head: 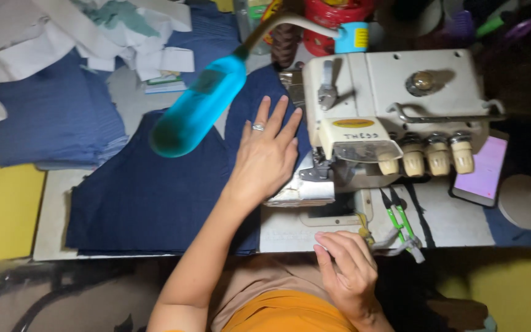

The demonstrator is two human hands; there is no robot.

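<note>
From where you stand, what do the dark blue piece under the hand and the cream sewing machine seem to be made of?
The dark blue piece under the left hand looks like woven cloth, matte with faint stripes; it lies soft and flat. The sewing machine looks like painted metal, cream and slightly glossy, with hard edges and screws; its four knobs may be plastic.

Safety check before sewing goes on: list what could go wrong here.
1. The left hand lies flat on the dark blue cloth with its fingers right beside the sewing machine head; they could get caught.
2. The green-handled snips lie near the table edge, close to the right hand; a nudge might drop them.
3. The phone sits beside the machine, where vibration may shift it.
</note>
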